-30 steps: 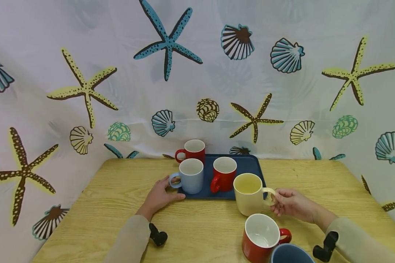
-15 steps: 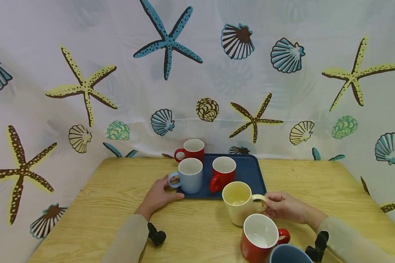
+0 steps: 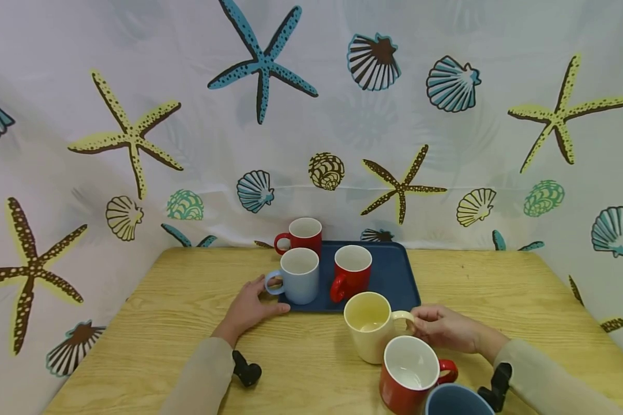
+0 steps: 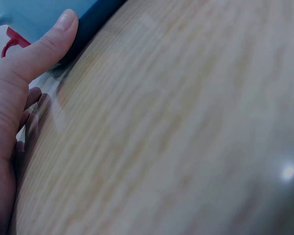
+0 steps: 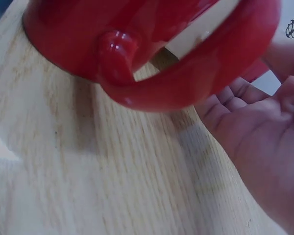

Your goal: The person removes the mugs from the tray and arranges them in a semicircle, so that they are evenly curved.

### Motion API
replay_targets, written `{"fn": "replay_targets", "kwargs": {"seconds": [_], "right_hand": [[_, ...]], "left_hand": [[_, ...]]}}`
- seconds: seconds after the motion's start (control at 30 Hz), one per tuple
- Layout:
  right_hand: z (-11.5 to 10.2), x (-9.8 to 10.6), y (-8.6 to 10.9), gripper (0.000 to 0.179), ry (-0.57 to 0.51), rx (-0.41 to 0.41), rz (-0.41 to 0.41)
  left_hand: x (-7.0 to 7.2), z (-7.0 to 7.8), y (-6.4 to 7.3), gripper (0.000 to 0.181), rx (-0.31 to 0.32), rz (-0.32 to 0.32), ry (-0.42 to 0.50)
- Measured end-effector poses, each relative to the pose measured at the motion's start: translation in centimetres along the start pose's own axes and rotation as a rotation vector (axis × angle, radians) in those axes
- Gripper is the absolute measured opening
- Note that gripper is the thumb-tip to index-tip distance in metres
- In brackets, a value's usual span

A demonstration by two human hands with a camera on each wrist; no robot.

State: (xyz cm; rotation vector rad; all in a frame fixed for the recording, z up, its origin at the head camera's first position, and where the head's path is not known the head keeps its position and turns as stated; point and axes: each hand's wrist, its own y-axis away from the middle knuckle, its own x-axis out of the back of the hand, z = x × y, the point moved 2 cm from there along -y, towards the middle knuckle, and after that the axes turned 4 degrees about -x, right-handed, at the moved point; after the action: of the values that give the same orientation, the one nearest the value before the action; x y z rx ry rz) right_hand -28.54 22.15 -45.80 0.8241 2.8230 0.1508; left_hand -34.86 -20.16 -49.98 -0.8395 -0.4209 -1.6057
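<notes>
My right hand [image 3: 449,328] pinches the handle of a pale yellow mug [image 3: 368,340], which stands upright just in front of the dark blue tray [image 3: 391,282]. In the right wrist view the red mug [image 5: 186,83] blocks that grip, leaving the palm [image 5: 264,132] visible. My left hand [image 3: 249,308] holds the tray's front left corner, thumb along the front edge and fingers at the left side. The thumb [image 4: 51,46] lies against the tray wall in the left wrist view. A light blue mug [image 3: 301,282] stands on the tray, its handle over my left fingers.
Two red mugs with white insides stand at the tray: one red mug [image 3: 305,233] at its back left, another red mug [image 3: 354,274] mid-tray. A dark blue mug [image 3: 459,400] sits at the near edge beside the front red mug [image 3: 400,392]. A patterned curtain [image 3: 311,115] hangs behind the wooden table [image 3: 187,288].
My right hand has drawn the yellow mug left and toward me, from over the tray's front right edge to close behind the front red mug. My left hand has kept its place.
</notes>
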Motion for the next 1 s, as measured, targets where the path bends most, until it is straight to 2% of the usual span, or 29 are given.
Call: {"fn": "replay_targets", "kwargs": {"seconds": [0.3, 0.6, 0.73, 1.0], "right_hand": [[-0.1, -0.49, 0.34, 0.02, 0.007, 0.001, -0.04], [-0.19, -0.52, 0.82, 0.025, 0.027, -0.085, 0.027], [-0.18, -0.45, 0.73, 0.025, 0.047, -0.091, 0.057], [-0.25, -0.57, 0.21, 0.027, 0.058, -0.069, 0.023]], "left_hand": [[-0.15, 0.09, 0.14, 0.075, 0.02, -0.015, -0.011], [-0.02, 0.13, -0.07, 0.077, 0.037, -0.02, -0.017], [-0.06, -0.03, -0.17, 0.077, 0.026, -0.018, -0.018], [-0.07, -0.2, -0.16, 0.077, 0.021, -0.009, -0.007]]}}
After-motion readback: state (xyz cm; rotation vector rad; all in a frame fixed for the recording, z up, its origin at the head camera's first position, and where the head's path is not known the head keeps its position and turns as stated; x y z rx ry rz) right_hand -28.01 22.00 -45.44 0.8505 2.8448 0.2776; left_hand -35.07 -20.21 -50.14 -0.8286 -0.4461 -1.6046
